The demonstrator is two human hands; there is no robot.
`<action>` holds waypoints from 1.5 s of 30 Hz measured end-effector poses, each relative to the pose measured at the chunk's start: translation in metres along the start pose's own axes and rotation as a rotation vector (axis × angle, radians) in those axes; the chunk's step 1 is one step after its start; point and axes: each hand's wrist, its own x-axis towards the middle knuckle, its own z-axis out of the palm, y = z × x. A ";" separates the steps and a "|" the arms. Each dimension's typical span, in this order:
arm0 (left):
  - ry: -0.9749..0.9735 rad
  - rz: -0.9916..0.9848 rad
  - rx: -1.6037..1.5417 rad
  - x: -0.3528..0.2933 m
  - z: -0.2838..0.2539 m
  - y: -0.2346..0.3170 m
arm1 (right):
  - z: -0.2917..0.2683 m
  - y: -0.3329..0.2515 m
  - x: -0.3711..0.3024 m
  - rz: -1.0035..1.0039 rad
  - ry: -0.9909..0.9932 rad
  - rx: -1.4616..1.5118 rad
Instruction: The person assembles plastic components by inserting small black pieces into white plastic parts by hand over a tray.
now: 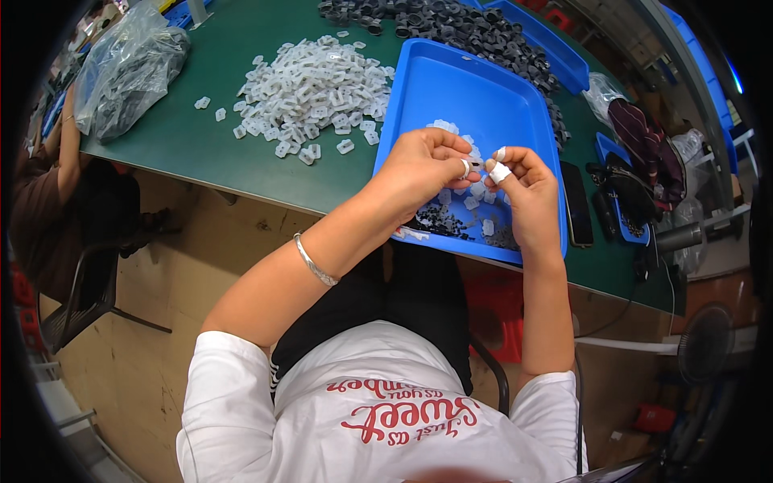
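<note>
Over the near half of a blue tray (451, 72), both hands meet fingertip to fingertip. My left hand (423, 165) pinches a small whitish plastic part (476, 164) with a dark spot on it. Facing it, my right hand (527, 189) is closed in a pinch against the same spot; what its fingertips hold is too small to make out. White tape wraps fingers on both hands. Under them in the tray lie several loose white plastic parts (471, 203), a scatter of tiny black pieces (441, 220) and a patch of small grey pieces (503, 237).
A large heap of white plastic parts (310, 88) covers the green table (217, 149) left of the tray. Dark round parts (475, 36) pile up behind it. A phone (577, 205) lies right of the tray. A clear bag (133, 68) and a seated person (56, 185) are at left.
</note>
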 end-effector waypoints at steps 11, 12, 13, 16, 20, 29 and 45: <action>-0.017 0.049 0.038 0.000 0.001 -0.004 | 0.007 0.003 -0.003 -0.041 0.035 -0.102; -0.015 0.053 0.039 0.000 0.001 -0.004 | 0.009 0.003 -0.003 -0.063 0.046 -0.125; -0.014 0.057 0.041 0.000 0.001 -0.004 | 0.011 0.004 -0.004 -0.086 0.057 -0.148; 0.006 0.065 0.010 0.001 0.000 -0.005 | 0.014 0.008 -0.003 -0.135 0.073 -0.246; 0.010 0.043 0.001 0.002 -0.002 -0.004 | 0.016 0.006 -0.005 -0.223 0.074 -0.402; 0.041 -0.007 -0.027 0.003 -0.001 -0.004 | 0.012 0.006 -0.007 -0.135 0.057 -0.259; 0.004 0.015 0.051 0.001 -0.003 -0.006 | 0.013 0.005 -0.007 -0.163 0.060 -0.320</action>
